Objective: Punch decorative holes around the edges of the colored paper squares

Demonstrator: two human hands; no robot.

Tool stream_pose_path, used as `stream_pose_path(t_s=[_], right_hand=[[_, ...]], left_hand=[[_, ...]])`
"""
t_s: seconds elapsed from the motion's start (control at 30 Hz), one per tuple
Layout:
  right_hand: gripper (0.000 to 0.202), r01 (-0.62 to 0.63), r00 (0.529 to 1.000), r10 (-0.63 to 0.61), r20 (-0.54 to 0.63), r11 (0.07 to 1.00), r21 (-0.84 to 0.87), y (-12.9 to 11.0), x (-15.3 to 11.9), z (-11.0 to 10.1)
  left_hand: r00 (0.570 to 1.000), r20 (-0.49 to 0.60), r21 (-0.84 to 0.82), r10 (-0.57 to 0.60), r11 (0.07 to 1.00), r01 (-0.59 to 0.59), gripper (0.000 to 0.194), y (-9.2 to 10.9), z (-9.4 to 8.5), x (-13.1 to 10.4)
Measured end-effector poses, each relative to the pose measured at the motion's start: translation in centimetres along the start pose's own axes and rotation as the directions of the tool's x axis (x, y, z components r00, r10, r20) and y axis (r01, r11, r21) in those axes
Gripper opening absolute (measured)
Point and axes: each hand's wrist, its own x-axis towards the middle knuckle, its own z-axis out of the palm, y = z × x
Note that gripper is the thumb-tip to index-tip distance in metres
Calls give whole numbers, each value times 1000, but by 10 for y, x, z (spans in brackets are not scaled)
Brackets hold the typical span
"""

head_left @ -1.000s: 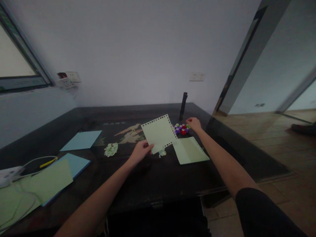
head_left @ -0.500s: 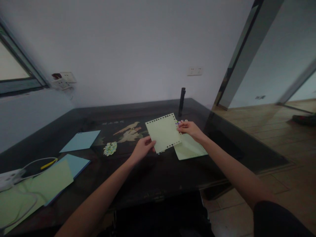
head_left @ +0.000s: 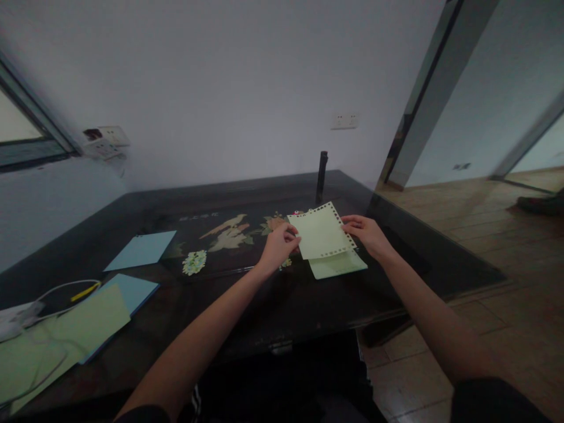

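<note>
A square sheet of pale green paper (head_left: 322,234) with small punched holes along its edges is held tilted between my hands. My left hand (head_left: 281,244) pinches its left edge with thumb and fingers. At the right edge, the fingers of my right hand (head_left: 368,234) are closed on the paper beside the holes. Underneath lies another pale green sheet (head_left: 338,265), partly covered by the held one. A few tiny paper bits (head_left: 286,264) lie near my left fingers. Small colourful items (head_left: 296,212) peek out behind the sheet's top edge, mostly hidden.
Paper cut-outs (head_left: 194,262) form a small pile on the dark painted table (head_left: 247,314). Blue sheets (head_left: 141,251) and green sheets (head_left: 94,317) lie left, near a white cable and a yellow pen-like item (head_left: 85,292). A black stick-like object (head_left: 322,177) stands upright at the back.
Both hands have carried the punched sheet to the right, over the lower green sheet. It now covers much of that sheet and the small items behind. The view has shifted slightly.
</note>
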Motion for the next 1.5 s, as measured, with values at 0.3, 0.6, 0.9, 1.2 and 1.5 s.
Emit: stream_pose_path(t_s=[0.3, 0.6, 0.9, 1.2, 1.5], right_hand=[[40, -18, 999, 26, 26, 961, -275, 36, -20, -28], [37, -23, 999, 41, 33, 905, -425, 51, -20, -33], [37, -24, 999, 44, 30, 878, -478, 53, -21, -32], [33, 19, 999, 0, 36, 843, -537, 52, -21, -30], [27, 45, 998, -60, -6, 799, -600, 46, -24, -28]], left_hand=[[977, 197, 274, -79, 962, 22, 4, -17, 33, 0], [971, 224, 641, 86, 737, -213, 17, -21, 40, -17], [941, 314, 742, 126, 585, -327, 38, -25, 49, -35], [942, 312, 707, 125, 632, -318, 37, -29, 46, -33], [945, 312, 688, 99, 662, -297, 42, -25, 45, -34]])
